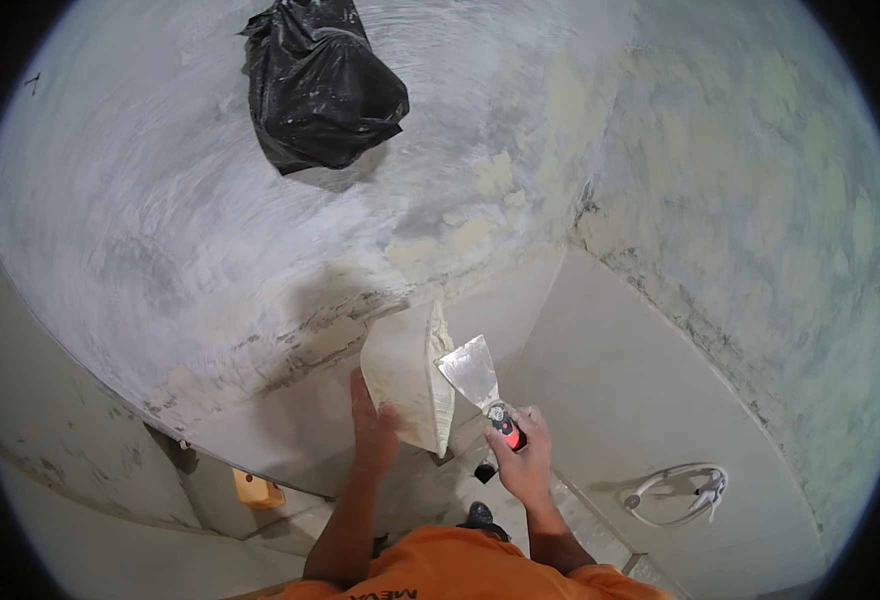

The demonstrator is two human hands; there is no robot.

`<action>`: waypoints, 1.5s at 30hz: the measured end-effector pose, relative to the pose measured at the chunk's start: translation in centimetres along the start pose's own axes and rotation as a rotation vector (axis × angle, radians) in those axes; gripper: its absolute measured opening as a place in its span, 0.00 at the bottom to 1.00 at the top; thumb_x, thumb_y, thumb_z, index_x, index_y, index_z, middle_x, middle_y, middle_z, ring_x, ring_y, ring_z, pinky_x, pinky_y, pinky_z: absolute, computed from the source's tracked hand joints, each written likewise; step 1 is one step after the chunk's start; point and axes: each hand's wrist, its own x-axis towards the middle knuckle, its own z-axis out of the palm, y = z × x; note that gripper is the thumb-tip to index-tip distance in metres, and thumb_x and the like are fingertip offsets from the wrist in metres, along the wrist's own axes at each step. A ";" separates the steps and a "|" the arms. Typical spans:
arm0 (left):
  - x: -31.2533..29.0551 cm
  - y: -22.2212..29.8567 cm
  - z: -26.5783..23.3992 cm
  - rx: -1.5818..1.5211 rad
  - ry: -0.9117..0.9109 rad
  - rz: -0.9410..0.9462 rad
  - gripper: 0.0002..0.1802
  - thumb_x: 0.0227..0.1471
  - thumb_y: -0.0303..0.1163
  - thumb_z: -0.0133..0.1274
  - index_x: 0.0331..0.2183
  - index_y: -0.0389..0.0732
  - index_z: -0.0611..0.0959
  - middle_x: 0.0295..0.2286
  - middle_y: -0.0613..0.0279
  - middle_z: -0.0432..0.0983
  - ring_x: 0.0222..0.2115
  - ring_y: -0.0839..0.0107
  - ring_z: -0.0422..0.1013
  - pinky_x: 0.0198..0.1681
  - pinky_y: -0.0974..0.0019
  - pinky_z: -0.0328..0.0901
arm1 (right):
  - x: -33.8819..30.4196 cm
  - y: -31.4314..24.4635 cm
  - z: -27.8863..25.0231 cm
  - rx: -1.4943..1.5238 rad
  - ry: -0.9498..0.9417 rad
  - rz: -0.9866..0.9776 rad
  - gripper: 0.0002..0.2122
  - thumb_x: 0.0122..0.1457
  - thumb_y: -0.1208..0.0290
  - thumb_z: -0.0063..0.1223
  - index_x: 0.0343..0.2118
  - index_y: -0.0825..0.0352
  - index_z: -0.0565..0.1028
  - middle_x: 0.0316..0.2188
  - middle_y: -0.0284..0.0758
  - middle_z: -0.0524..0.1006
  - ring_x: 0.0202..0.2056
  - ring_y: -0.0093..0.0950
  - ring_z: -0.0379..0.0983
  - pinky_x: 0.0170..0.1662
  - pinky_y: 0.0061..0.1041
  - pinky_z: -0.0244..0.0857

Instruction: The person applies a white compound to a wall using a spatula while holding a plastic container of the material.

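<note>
My left hand is closed on the lower left part of a pale, flat plastering board, which is tilted up in front of me. A ridge of creamy putty runs along the board's right edge. In my right hand is a putty knife with a black and red handle, my fingers wrapped round it. Its broad blade is smeared with putty and points up and left, its left corner close to the putty ridge. Whether blade and putty touch, I cannot tell.
Ahead rises a wall with patchy grey, white and yellowish plaster, meeting another at a right-hand corner. Smooth pale panels line its lower part. A black plastic bag hangs above. A coiled white hose is at lower right, an orange-yellow object at lower left.
</note>
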 end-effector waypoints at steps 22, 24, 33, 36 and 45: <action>-1.4 -1.1 -0.7 -0.295 0.049 -0.286 0.38 0.65 0.48 0.40 0.67 0.41 0.49 0.60 0.53 0.57 0.59 0.62 0.58 0.60 0.58 0.59 | 0.8 1.3 -1.7 -0.344 0.126 -0.157 0.15 0.59 0.77 0.54 0.49 0.77 0.73 0.36 0.45 0.78 0.36 0.40 0.75 0.43 0.33 0.67; -1.6 -2.6 -0.9 -0.311 0.098 -0.374 0.40 0.63 0.60 0.38 0.65 0.43 0.54 0.58 0.55 0.62 0.58 0.59 0.63 0.58 0.53 0.64 | 0.8 0.4 -1.5 -0.009 0.082 0.007 0.15 0.59 0.77 0.56 0.48 0.77 0.74 0.31 0.34 0.76 0.30 0.27 0.71 0.37 0.28 0.66; 2.6 -1.7 -0.9 -0.639 0.045 -0.327 0.47 0.56 0.69 0.43 0.60 0.39 0.63 0.55 0.56 0.68 0.55 0.61 0.68 0.57 0.53 0.66 | 0.1 -0.8 -4.1 -0.031 -0.140 -0.099 0.12 0.58 0.76 0.57 0.43 0.76 0.77 0.27 0.25 0.73 0.28 0.16 0.65 0.31 0.16 0.59; 3.1 -1.9 -1.3 -0.707 -0.034 -0.287 0.47 0.54 0.67 0.49 0.59 0.39 0.64 0.54 0.57 0.69 0.53 0.61 0.70 0.55 0.53 0.68 | 0.2 -1.4 -4.6 -0.088 -0.154 -0.152 0.12 0.57 0.76 0.58 0.43 0.75 0.77 0.27 0.27 0.73 0.28 0.16 0.64 0.32 0.16 0.58; 2.9 -2.7 1.0 -0.544 0.151 -0.243 0.31 0.65 0.47 0.46 0.61 0.38 0.64 0.52 0.56 0.70 0.52 0.66 0.70 0.56 0.61 0.67 | -1.1 -2.3 -3.0 -0.135 -0.162 -0.065 0.12 0.59 0.75 0.57 0.43 0.75 0.77 0.31 0.31 0.74 0.31 0.19 0.64 0.35 0.19 0.60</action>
